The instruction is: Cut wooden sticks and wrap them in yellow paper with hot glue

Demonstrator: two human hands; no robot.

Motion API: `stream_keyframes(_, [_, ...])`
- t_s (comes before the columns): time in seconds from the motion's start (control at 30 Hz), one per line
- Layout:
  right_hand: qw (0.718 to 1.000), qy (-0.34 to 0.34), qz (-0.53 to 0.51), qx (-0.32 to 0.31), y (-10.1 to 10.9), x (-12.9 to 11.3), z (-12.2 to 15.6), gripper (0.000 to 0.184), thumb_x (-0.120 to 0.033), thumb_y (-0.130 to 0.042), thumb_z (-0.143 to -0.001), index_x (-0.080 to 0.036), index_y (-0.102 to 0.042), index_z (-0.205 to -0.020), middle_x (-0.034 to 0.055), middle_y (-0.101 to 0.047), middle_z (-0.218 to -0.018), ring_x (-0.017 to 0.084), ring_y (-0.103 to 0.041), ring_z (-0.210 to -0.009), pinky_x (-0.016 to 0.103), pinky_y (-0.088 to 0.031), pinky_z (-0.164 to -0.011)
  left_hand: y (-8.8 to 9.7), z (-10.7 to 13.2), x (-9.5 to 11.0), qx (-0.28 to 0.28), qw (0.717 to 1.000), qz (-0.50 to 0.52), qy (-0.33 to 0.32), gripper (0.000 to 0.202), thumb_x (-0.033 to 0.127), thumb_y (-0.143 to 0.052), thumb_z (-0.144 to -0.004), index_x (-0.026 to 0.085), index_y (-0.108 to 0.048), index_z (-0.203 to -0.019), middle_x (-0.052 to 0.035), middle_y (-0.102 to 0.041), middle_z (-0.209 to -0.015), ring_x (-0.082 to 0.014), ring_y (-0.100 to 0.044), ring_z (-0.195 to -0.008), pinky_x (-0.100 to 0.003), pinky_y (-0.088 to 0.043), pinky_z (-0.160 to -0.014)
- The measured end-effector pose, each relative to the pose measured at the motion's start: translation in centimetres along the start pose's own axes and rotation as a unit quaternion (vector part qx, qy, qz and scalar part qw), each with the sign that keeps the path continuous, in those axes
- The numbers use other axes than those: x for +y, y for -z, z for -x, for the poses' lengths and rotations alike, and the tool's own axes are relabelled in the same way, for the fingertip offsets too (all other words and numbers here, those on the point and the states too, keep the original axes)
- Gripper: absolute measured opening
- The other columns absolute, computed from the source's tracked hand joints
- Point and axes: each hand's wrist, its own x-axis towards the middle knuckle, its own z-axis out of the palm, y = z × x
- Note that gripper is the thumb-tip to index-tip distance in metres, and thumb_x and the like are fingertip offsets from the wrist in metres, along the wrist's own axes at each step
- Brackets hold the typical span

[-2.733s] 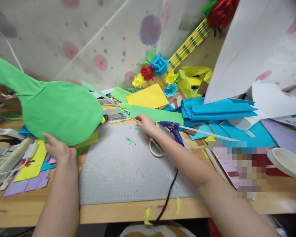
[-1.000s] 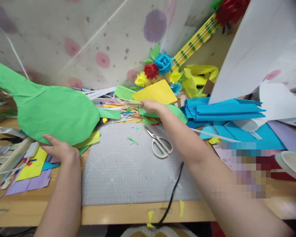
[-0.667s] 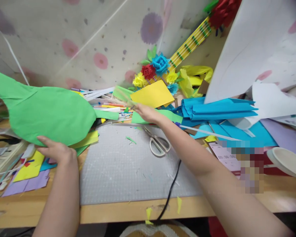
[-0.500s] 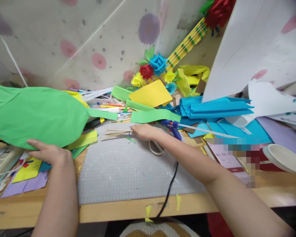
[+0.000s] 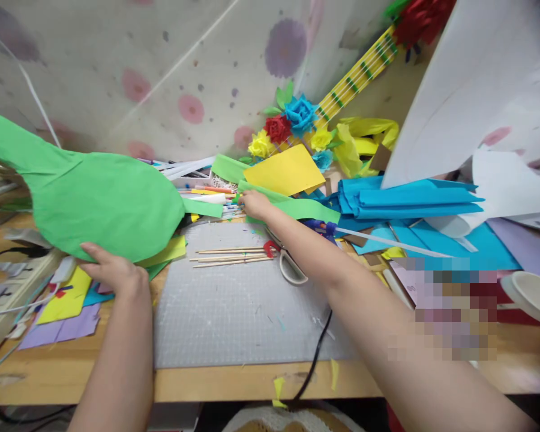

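Centrally, the right hand (image 5: 254,204) curls among pens (image 5: 209,193) beside a green strip (image 5: 297,208); whether it grips anything is unclear. Lower left, the left hand (image 5: 114,273) pinches the big green paper shape (image 5: 108,201) by its edge. That sheet could crease or tear; the forearm (image 5: 324,264) might scatter wooden sticks (image 5: 231,257) on the grey mat (image 5: 243,312).

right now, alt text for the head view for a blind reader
The left hand holds a large green paper cutout by its lower edge, while the right hand reaches a green paper strip beyond the grey cutting mat. Wooden sticks and scissors lie on the mat.
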Motion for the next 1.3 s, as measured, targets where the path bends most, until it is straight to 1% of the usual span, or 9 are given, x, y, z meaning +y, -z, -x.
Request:
stream_keyframes(0.27, [0.995,0.052,0.076,-0.047,-0.6,0.0,-2.1,0.034,-0.019,-0.045,-0.080,-0.014,-0.057,-0.111,0.0144,-0.060,-0.109,0.025,-0.054,-0.100,0.033,-0.042,-0.079,-0.4,0.7,0.5,-0.007,1.000,-0.007,-0.006,0.039,0.041,-0.034,-0.086,0.012,-0.039,-0.111,-0.0110,-0.053,-0.117,-0.0096,-0.053,-0.105,-0.025,-0.038,-0.096])
stream_keyframes(0.37, [0.992,0.048,0.096,-0.060,-0.6,-0.1,-2.3,0.038,-0.019,-0.048,-0.078,-0.010,-0.056,-0.114,0.0174,-0.057,-0.113,0.027,-0.051,-0.104,0.035,-0.041,-0.083,-0.5,1.2,1.1,-0.009,1.000,0.000,0.001,0.037,0.039,-0.036,-0.086,0.011,-0.041,-0.110,-0.0128,-0.053,-0.118,-0.0102,-0.054,-0.103,-0.026,-0.038,-0.096])
stream_keyframes(0.47, [0.993,0.047,0.103,-0.044,0.0,-0.1,-2.1,0.034,-0.016,-0.041,-0.082,-0.009,-0.059,-0.110,0.0182,-0.056,-0.116,0.028,-0.048,-0.109,0.036,-0.039,-0.085,-0.5,1.3,1.3,-0.018,1.000,0.022,0.000,0.037,0.040,-0.038,-0.086,0.011,-0.040,-0.109,-0.0146,-0.051,-0.119,-0.0121,-0.053,-0.105,-0.029,-0.038,-0.098])
stream_keyframes(0.63, [0.996,-0.024,0.078,-0.044,2.6,0.9,-0.9,0.029,-0.020,-0.042,-0.083,-0.011,-0.064,-0.100,0.0164,-0.063,-0.104,0.028,-0.053,-0.102,0.034,-0.039,-0.080,-0.2,0.5,-0.1,-0.033,0.999,0.028,-0.022,0.034,0.042,-0.034,-0.087,0.015,-0.037,-0.107,-0.0124,-0.048,-0.123,-0.0149,-0.048,-0.114,-0.036,-0.034,-0.103])
stream_keyframes(0.73, [0.996,-0.079,0.036,-0.016,3.4,2.1,-0.1,0.032,-0.025,-0.038,-0.086,-0.014,-0.064,-0.101,0.0134,-0.064,-0.101,0.024,-0.057,-0.093,0.030,-0.040,-0.075,0.1,-0.5,-1.5,-0.039,0.998,0.001,-0.051,0.032,0.044,-0.031,-0.088,0.019,-0.036,-0.108,-0.0078,-0.048,-0.125,-0.0153,-0.046,-0.119,-0.039,-0.033,-0.104])
stream_keyframes(0.9, [0.999,-0.032,0.020,0.024,3.7,3.5,1.0,0.034,-0.024,-0.034,-0.088,-0.013,-0.063,-0.102,0.0122,-0.063,-0.102,0.021,-0.053,-0.098,0.028,-0.039,-0.078,0.5,-1.8,-2.5,-0.028,0.998,-0.026,-0.053,0.030,0.044,-0.027,-0.089,0.020,-0.037,-0.105,-0.0064,-0.049,-0.124,-0.0158,-0.047,-0.119,-0.038,-0.036,-0.103])
stream_keyframes(1.0, [0.999,-0.006,0.027,0.040,5.7,3.3,1.7,0.030,-0.020,-0.039,-0.085,-0.013,-0.065,-0.097,0.0132,-0.060,-0.108,0.022,-0.048,-0.107,0.028,-0.038,-0.082,0.5,-1.8,-2.0,0.003,0.999,-0.014,-0.034,0.030,0.041,-0.028,-0.089,0.017,-0.034,-0.106,-0.0108,-0.046,-0.127,-0.0167,-0.047,-0.117,-0.040,-0.033,-0.105])
stream_keyframes(1.2, [0.987,-0.152,0.048,0.006,12.4,3.3,6.0,0.026,-0.017,-0.044,-0.082,-0.008,-0.065,-0.094,0.0161,-0.064,-0.094,0.025,-0.058,-0.089,0.033,-0.041,-0.075,0.5,-0.9,-0.4,0.020,0.999,-0.028,-0.020,0.031,0.042,-0.028,-0.088,0.020,-0.034,-0.109,-0.0090,-0.045,-0.128,-0.0181,-0.047,-0.118,-0.044,-0.030,-0.106])
stream_keyframes(1.3, [0.987,-0.159,0.012,0.000,13.0,3.3,9.5,0.025,-0.019,-0.041,-0.083,-0.011,-0.064,-0.089,0.0116,-0.065,-0.086,0.020,-0.059,-0.076,0.029,-0.040,-0.068,0.5,-0.8,0.4,0.011,0.999,-0.031,-0.043,0.039,0.051,-0.020,-0.088,0.022,-0.038,-0.108,-0.0061,-0.051,-0.121,-0.0191,-0.048,-0.117,-0.046,-0.031,-0.105])
